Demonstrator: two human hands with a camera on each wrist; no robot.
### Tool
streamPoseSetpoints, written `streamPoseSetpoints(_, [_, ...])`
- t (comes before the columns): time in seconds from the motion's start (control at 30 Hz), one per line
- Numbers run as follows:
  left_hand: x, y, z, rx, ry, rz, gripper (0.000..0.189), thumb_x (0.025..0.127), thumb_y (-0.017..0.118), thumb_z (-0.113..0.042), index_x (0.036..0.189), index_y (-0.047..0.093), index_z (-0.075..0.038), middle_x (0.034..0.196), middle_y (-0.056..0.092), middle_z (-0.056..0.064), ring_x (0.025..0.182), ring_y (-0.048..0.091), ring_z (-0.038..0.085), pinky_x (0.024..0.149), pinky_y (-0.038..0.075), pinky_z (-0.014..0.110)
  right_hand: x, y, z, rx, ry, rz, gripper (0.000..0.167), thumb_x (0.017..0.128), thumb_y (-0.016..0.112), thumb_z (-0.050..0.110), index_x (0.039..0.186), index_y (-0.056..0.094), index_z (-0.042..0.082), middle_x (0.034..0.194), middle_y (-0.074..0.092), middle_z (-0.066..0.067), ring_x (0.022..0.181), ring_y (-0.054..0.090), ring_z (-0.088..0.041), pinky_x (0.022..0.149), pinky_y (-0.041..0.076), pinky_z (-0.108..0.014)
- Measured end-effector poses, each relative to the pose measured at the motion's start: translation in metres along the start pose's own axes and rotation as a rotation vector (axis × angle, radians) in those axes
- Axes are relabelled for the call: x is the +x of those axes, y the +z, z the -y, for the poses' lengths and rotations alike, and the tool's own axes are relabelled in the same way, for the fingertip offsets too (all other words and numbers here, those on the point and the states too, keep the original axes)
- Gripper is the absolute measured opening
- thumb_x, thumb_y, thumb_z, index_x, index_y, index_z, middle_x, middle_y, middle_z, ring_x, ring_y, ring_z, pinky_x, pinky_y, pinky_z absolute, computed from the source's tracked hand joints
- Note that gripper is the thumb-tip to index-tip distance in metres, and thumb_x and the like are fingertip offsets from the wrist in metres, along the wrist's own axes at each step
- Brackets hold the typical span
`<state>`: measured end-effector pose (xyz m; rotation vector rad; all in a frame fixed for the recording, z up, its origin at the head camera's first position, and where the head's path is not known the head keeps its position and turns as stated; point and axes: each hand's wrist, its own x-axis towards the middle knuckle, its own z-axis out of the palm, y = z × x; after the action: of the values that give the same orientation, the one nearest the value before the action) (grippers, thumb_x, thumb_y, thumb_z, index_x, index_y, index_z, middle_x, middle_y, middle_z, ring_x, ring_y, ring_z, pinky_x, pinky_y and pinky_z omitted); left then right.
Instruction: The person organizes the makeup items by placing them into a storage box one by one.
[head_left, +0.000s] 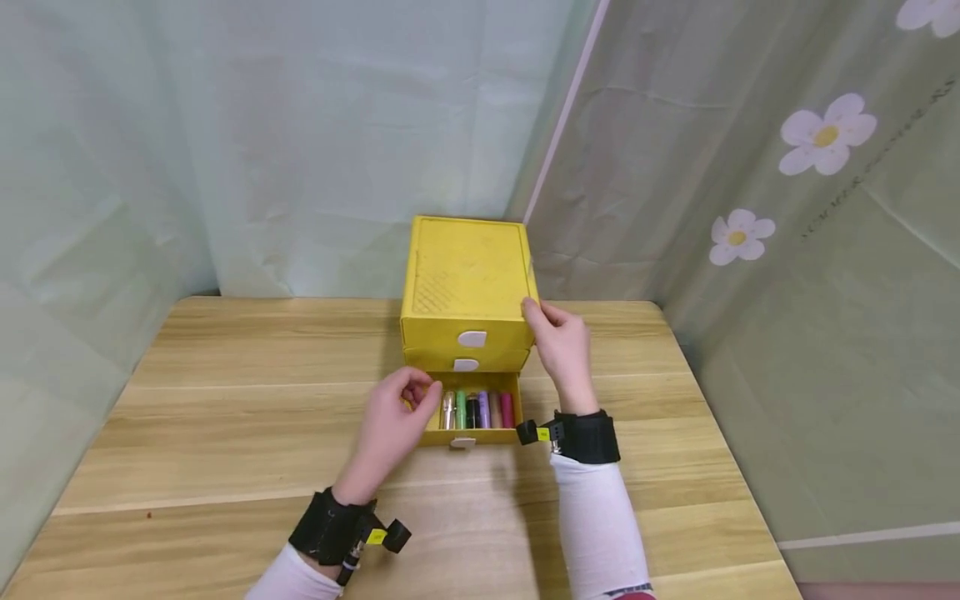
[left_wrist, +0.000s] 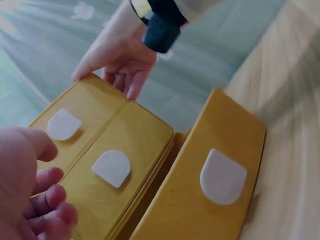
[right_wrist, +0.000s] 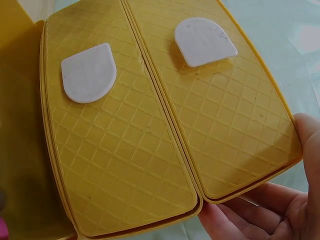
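A yellow drawer box (head_left: 472, 267) with white pull tabs stands at the back of the table, its bottom drawer (head_left: 491, 436) pulled out. Several slim tubes (head_left: 483, 410) lie side by side in that drawer, in clear, green, black, purple, brown and magenta. My right hand (head_left: 561, 346) holds the box at its upper front right corner, thumb on top and fingers at the side, as the right wrist view also shows. Over the drawer's left side hovers my left hand (head_left: 393, 417), fingers loosely bent with nothing visible between them. It covers the drawer's left part.
The wooden table (head_left: 247, 433) spreads to both sides of the box. Behind it hangs a pale green curtain (head_left: 337, 150), close to the box's back. White flowers (head_left: 827, 135) mark the curtain on the right.
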<state>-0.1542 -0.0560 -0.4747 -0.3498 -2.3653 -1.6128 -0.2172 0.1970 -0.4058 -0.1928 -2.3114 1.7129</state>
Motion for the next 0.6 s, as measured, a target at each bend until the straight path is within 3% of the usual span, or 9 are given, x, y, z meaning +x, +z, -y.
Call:
streamPoseSetpoints(0.1, [-0.011, -0.003, 0.003, -0.111, -0.085, -0.016, 0.023, 0.100, 0.077, -0.012, 0.079, 0.070, -0.006, 0.067, 0.056, -0.001, 0.061, 0.050, 0.016, 0.057, 0.041, 0.024, 0.000, -0.001, 0.000, -0.002, -0.009, -0.001, 0.058, 0.099, 0.072, 0.054, 0.135, 0.075, 0.008, 0.127, 0.075, -0.010, 0.105, 0.072, -0.025, 0.091, 0.059, -0.043])
streamPoseSetpoints(0.17, [-0.020, -0.005, 0.006, -0.185, -0.166, 0.034, 0.033, 0.102, 0.075, -0.015, 0.073, 0.068, -0.002, 0.062, 0.054, 0.000, 0.055, 0.048, 0.014, 0.052, 0.039, 0.023, 0.000, -0.001, 0.000, -0.004, -0.013, -0.002, 0.057, 0.099, 0.072, 0.054, 0.134, 0.076, 0.009, 0.126, 0.076, -0.009, 0.104, 0.072, -0.025, 0.090, 0.060, -0.042])
streamPoseSetpoints(0.23, [-0.028, -0.006, 0.010, -0.228, -0.244, 0.133, 0.040, 0.105, 0.073, -0.020, 0.072, 0.068, 0.002, 0.059, 0.056, 0.001, 0.051, 0.049, 0.013, 0.049, 0.041, 0.023, 0.000, -0.001, 0.000, 0.000, -0.014, 0.003, 0.056, 0.099, 0.073, 0.053, 0.134, 0.076, 0.009, 0.126, 0.076, -0.009, 0.104, 0.072, -0.025, 0.089, 0.060, -0.042])
streamPoseSetpoints(0.33, [-0.039, -0.004, 0.016, -0.241, -0.341, 0.343, 0.043, 0.107, 0.069, -0.027, 0.079, 0.072, 0.006, 0.063, 0.064, 0.006, 0.048, 0.056, 0.015, 0.044, 0.047, 0.027, -0.001, -0.001, 0.000, 0.000, -0.010, 0.006, 0.056, 0.099, 0.072, 0.052, 0.135, 0.076, 0.009, 0.127, 0.076, -0.010, 0.104, 0.072, -0.026, 0.089, 0.060, -0.041])
streamPoseSetpoints(0.4, [-0.044, 0.001, 0.022, -0.256, -0.377, 0.462, 0.042, 0.107, 0.069, -0.031, 0.089, 0.076, 0.007, 0.070, 0.069, 0.009, 0.053, 0.062, 0.017, 0.048, 0.054, 0.030, -0.001, -0.001, 0.000, 0.004, -0.009, 0.004, 0.057, 0.099, 0.072, 0.052, 0.135, 0.076, 0.008, 0.127, 0.076, -0.010, 0.105, 0.072, -0.026, 0.090, 0.059, -0.042])
streamPoseSetpoints(0.47, [-0.046, 0.007, 0.029, -0.312, -0.425, 0.529, 0.041, 0.108, 0.068, -0.031, 0.099, 0.078, 0.008, 0.079, 0.074, 0.014, 0.060, 0.069, 0.019, 0.055, 0.060, 0.032, -0.001, -0.001, 0.000, 0.001, -0.010, 0.000, 0.057, 0.099, 0.073, 0.052, 0.135, 0.076, 0.008, 0.126, 0.076, -0.010, 0.105, 0.072, -0.026, 0.090, 0.059, -0.043])
streamPoseSetpoints(0.6, [-0.048, 0.020, 0.042, -0.512, -0.592, 0.548, 0.045, 0.108, 0.067, -0.030, 0.114, 0.074, 0.014, 0.096, 0.077, 0.021, 0.079, 0.077, 0.023, 0.076, 0.065, 0.037, 0.000, 0.001, -0.001, 0.006, -0.011, 0.006, 0.057, 0.099, 0.073, 0.053, 0.134, 0.076, 0.008, 0.126, 0.076, -0.010, 0.105, 0.072, -0.025, 0.091, 0.060, -0.043])
